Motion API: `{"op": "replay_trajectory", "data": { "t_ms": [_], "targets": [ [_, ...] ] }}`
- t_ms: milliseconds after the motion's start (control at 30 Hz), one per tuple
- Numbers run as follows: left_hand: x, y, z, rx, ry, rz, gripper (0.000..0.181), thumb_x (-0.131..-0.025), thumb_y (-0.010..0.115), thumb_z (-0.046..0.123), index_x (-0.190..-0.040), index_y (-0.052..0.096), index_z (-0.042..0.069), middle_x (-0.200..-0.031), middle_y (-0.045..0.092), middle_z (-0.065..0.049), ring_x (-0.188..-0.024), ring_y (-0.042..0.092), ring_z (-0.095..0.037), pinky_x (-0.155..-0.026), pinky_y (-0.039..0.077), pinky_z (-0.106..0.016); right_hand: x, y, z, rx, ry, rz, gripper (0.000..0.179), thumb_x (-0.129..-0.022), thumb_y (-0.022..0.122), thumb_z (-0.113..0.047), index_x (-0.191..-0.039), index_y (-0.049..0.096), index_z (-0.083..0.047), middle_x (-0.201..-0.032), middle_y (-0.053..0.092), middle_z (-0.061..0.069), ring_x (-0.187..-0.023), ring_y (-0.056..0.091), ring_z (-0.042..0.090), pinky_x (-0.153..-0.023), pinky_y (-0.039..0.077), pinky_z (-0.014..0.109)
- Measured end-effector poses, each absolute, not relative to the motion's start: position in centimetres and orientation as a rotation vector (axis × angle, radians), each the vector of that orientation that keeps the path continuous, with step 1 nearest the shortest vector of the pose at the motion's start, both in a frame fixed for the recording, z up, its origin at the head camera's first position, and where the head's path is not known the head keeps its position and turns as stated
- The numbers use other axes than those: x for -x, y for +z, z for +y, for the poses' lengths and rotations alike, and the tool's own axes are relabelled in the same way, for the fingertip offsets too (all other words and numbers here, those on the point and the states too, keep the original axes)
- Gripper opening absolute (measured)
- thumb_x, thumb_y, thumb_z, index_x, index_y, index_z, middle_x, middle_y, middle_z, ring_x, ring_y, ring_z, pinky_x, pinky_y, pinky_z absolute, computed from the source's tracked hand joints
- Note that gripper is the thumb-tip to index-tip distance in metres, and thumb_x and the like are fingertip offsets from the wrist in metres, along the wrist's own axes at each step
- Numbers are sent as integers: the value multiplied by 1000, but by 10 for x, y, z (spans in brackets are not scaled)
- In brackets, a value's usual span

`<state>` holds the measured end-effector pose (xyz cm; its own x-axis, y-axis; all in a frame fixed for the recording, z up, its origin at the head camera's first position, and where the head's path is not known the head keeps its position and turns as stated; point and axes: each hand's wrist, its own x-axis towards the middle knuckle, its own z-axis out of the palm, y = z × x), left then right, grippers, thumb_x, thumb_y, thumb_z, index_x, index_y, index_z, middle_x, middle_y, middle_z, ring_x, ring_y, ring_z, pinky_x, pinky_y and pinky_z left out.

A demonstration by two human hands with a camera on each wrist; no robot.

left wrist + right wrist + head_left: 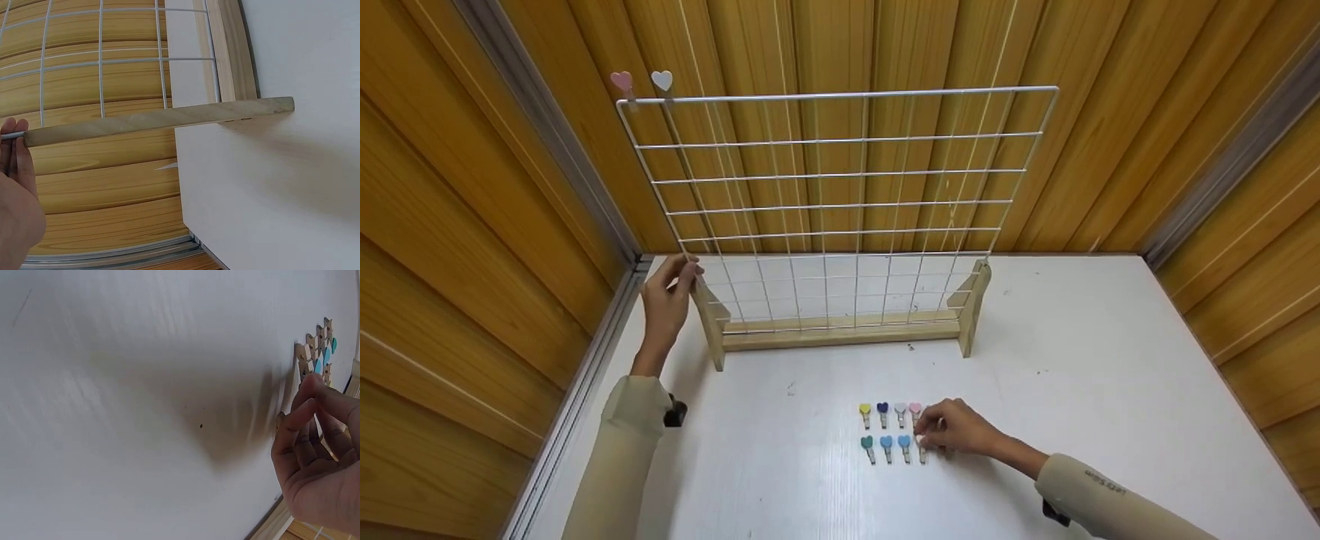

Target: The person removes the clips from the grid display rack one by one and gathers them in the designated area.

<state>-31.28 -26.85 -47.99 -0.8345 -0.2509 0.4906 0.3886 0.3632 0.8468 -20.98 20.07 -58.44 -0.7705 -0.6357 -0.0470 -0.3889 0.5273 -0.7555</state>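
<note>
A white wire grid (840,174) stands upright in a wooden stand (840,339). My left hand (666,296) grips the grid's left edge wire at the top of the stand's left side piece (157,119); the left wrist view shows fingers and thumb around the wire. Small heart-topped wooden clips lie in two rows on the table, among them a yellow one (865,411), a green one (868,444) and a light blue one (904,444). My right hand (960,429) is at the rows' right end, thumb and fingertips pinching a clip (922,455) whose heart they mostly hide.
A pink heart clip (622,82) and a white heart clip (662,81) sit on the grid's top wire at the left. Wood-patterned walls (1207,135) surround the white table (1080,322). A metal rail (577,405) runs along the table's left edge.
</note>
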Motion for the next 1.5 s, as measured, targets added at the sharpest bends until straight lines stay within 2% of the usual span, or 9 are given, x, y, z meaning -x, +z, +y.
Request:
{"op": "replay_trajectory", "data": {
  "t_ms": [300, 400, 500, 633, 867, 1033, 1133, 1367, 1500],
  "targets": [
    [316, -480, -268, 126, -1488, -2057, 19, -104, 57, 5, -112, 68, -8, -99, 70, -29, -82, 64, -8, -68, 50, -12, 204, -587, 198, 807, -1006, 2577, 12, -89, 79, -12, -98, 79, -4, -89, 77, 4, -73, 58, -1, -64, 47, 19],
    [317, -479, -268, 126, -1476, -2055, 19, -104, 56, 3, -112, 67, -10, -99, 69, -30, -80, 65, -12, -66, 50, -13, 202, -584, 197, 801, -959, 2625, 13, -88, 79, -13, -99, 80, -7, -90, 77, 1, -75, 57, 0, -66, 45, 21],
    [316, -478, -268, 131, -1487, -2059, 20, -104, 57, 6, -112, 67, -10, -98, 70, -28, -84, 66, -23, -67, 51, -13, 202, -582, 195, 783, -925, 2651, 13, -88, 79, -14, -100, 80, -8, -92, 77, 0, -77, 57, 1, -70, 43, 23],
    [315, -478, -269, 140, -1493, -2073, 22, -104, 58, 9, -114, 67, -9, -100, 71, -25, -92, 67, -32, -71, 51, -12, 203, -580, 196, 774, -926, 2649, 13, -88, 79, -13, -100, 80, -8, -92, 76, 0, -75, 55, 1, -67, 42, 22],
    [313, -479, -268, 123, -1485, -2081, 21, -104, 59, 11, -113, 69, -5, -101, 72, -23, -92, 67, -9, -74, 51, -10, 207, -570, 198, 746, -954, 2620, 10, -89, 78, -10, -98, 79, -6, -90, 77, 3, -70, 51, -1, -59, 42, 19],
    [313, -480, -268, 111, -1484, -2089, 21, -104, 59, 13, -113, 69, -4, -101, 72, -22, -92, 66, -5, -74, 51, -10, 214, -558, 195, 772, -954, 2606, 11, -91, 76, -12, -99, 79, -5, -89, 76, 3, -64, 52, -1, -56, 43, 18],
    [312, -480, -268, 86, -1473, -2103, 20, -104, 59, 12, -112, 69, -4, -102, 72, -22, -93, 66, -8, -74, 51, -9, 221, -548, 190, 786, -938, 2617, 12, -92, 76, -13, -99, 79, -5, -89, 76, 2, -63, 53, -1, -56, 43, 19],
    [305, -468, -260, 114, -1488, -2082, 20, -104, 56, 4, -111, 66, -11, -100, 69, -31, -91, 66, -37, -68, 50, -13, 237, -524, 172, 872, -896, 2671, 10, -93, 74, -11, -100, 79, -5, -90, 77, 5, -67, 59, 3, -59, 46, 19],
    [295, -456, -255, 119, -1482, -2088, 18, -104, 56, 3, -110, 66, -11, -100, 68, -32, -90, 67, -31, -69, 51, -14, 248, -502, 155, 912, -929, 2658, 11, -94, 73, -9, -103, 78, -5, -93, 77, 9, -64, 66, 10, -56, 49, 18]
  ]
}}
